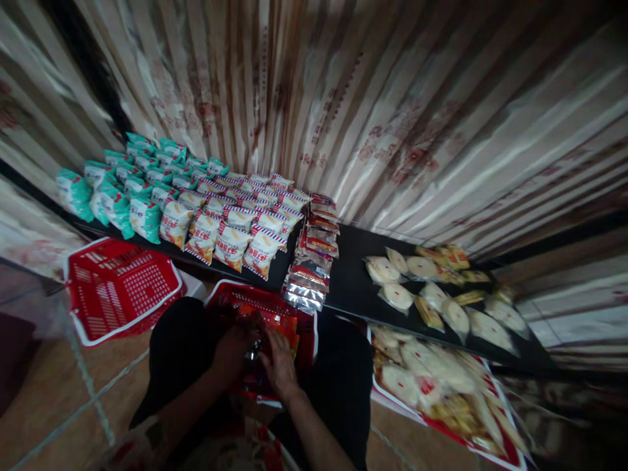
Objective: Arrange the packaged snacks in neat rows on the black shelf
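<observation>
Both hands are down inside a red basket [308,337] between my knees. My left hand [234,350] is in shadow, its fingers curled at a dark, shiny packet [254,347]. From the other side my right hand [280,366] meets the same packet, with thumb and fingers bent around its edge. Much of the packet is hidden by the hands, and its print cannot be read. Orange-red packets [282,322] lie in the basket behind the fingers. On the black shelf just beyond, a row of overlapping dark and silver packets [310,268] runs back to the curtain.
On the black shelf [350,281], white puffed snack bags [230,245] and teal bags [146,219] stand in rows at left. Flat clear-wrapped pale packs [398,296] lie at right. A red basket [122,281] is on the floor at left; another basket [507,451] at right holds pale packs.
</observation>
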Demonstrator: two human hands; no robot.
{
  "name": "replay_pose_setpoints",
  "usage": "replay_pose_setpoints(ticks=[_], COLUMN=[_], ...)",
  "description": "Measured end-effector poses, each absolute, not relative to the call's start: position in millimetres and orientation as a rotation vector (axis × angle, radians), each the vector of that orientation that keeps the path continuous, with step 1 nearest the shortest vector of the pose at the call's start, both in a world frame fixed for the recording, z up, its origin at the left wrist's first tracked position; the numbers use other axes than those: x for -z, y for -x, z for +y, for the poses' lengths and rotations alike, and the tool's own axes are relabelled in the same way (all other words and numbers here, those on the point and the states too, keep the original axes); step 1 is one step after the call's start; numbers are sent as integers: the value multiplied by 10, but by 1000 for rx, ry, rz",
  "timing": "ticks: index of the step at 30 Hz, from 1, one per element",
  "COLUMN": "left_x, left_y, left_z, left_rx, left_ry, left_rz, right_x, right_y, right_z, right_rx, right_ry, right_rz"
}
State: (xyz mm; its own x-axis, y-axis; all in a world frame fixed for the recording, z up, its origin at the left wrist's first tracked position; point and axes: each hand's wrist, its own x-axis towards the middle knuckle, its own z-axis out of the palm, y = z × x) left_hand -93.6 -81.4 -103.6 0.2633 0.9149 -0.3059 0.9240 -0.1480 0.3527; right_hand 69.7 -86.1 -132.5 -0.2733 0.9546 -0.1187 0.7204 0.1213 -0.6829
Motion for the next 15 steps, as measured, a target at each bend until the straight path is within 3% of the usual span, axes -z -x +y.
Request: replay_pose_setpoints(ticks=[4, 10, 15], left_x=[852, 461, 106], left_y=[890, 808, 762], left_z=[-900, -900, -851], left_rx=[9, 16, -296], left_ry=[-2237, -2328, -2451], left_rz=[1422, 1227, 1162], right_x=[1164, 1018, 758], right_y=[-730, -765, -846], right_z=[-876, -964, -960], right_rx=[-895, -1167, -1184], right_ry=[1465, 1419, 1413], right_rz=[-2230, -2203, -1906])
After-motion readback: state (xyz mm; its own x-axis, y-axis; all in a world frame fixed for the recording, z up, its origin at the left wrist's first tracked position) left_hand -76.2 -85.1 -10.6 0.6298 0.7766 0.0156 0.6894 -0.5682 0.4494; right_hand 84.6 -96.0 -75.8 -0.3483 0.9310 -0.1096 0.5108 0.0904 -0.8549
